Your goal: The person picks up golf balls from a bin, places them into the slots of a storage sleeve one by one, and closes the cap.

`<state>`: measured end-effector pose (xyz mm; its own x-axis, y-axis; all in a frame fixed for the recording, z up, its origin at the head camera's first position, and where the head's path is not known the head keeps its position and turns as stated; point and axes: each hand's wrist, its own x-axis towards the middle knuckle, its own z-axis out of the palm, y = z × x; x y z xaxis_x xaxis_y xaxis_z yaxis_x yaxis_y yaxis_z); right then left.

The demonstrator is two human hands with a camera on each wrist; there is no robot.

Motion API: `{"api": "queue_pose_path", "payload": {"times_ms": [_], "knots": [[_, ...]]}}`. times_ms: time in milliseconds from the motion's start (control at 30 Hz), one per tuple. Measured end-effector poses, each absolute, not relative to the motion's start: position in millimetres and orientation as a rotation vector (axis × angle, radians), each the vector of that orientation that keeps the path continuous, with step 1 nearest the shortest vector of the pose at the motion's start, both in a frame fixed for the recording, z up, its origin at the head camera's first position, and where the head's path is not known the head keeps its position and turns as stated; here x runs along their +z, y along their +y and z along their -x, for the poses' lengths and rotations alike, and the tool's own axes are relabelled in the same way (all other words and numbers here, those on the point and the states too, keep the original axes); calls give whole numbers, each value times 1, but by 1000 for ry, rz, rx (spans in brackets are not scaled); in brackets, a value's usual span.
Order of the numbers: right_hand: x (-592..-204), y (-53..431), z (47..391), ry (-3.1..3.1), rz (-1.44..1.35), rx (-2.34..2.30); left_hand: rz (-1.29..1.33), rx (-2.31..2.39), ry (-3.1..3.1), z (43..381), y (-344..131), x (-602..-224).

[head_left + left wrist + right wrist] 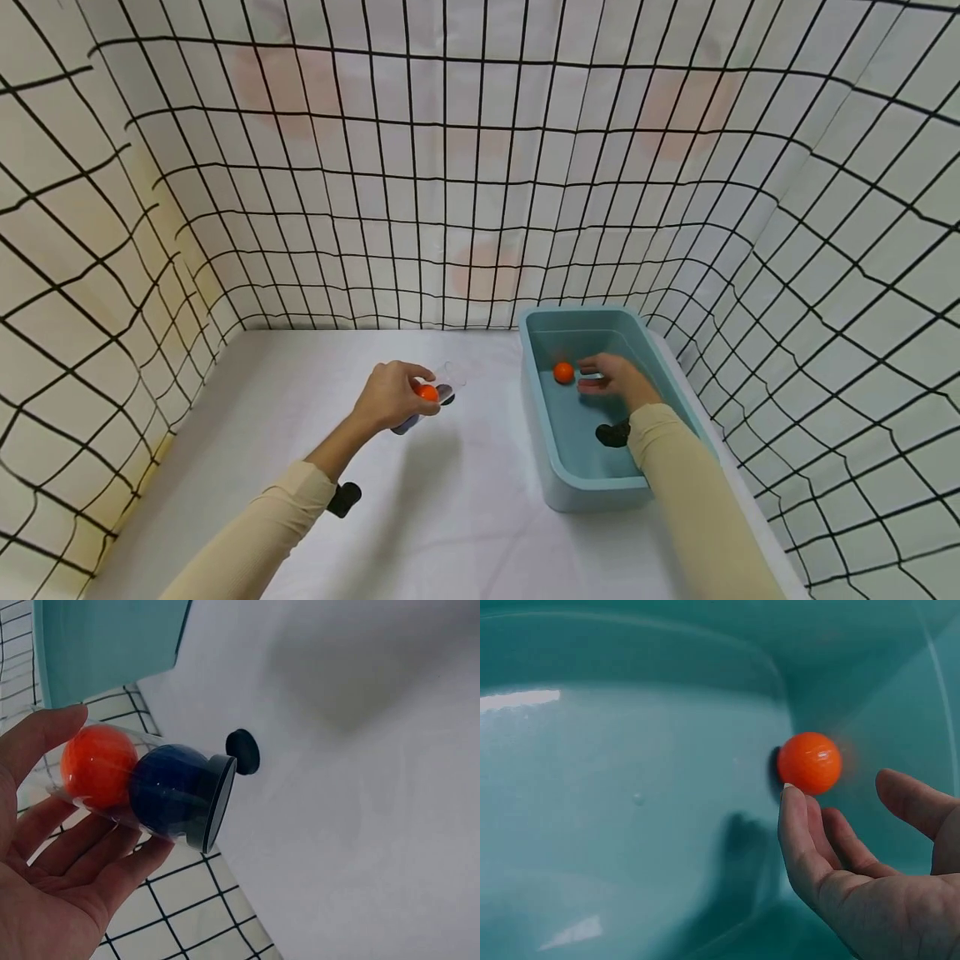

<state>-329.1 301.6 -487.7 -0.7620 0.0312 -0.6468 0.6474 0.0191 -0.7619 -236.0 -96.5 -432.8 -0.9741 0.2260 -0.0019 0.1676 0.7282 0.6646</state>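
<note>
My left hand (390,396) grips a clear tube (150,739) held tilted above the table. Inside it an orange ball (97,765) sits against a dark blue ball (166,787), and a dark cap (217,804) closes the end by the blue one. On the table close by lies a loose dark round cap (445,393). My right hand (615,379) reaches down into the teal bin (551,442), fingers and thumb apart with nothing between them. Right at its fingertips an orange golf ball (810,763) rests on the bin floor near a corner.
The bin stands at the right of the white-covered table (480,533). Black netting (480,179) over white sheeting encloses the back and both sides. Dark wrist cameras hang under both sleeves, the left one (345,499) over the table.
</note>
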Motion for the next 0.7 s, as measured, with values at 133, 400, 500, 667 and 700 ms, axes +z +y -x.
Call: {"api": "queue_pose_path", "payload": {"times_ms": [133,400,500,667,700], "knots": [[-496,297,337,1814,-756,-1793,-327,1095,2846,234,-102,-433],[-505,290,346,1708,-811,-1819,-282,1094,2868,228,-111,-432],[-510,290,349,1706,-849,-1821,-296,1098,2867,228,-112,-433],[-517,286,351,1675,-871,-1838,-281,1096,2872,227,-114,-435],[-517,284,352,1673,-866,-1839,-276,1094,2871,226,-114,-436]]}}
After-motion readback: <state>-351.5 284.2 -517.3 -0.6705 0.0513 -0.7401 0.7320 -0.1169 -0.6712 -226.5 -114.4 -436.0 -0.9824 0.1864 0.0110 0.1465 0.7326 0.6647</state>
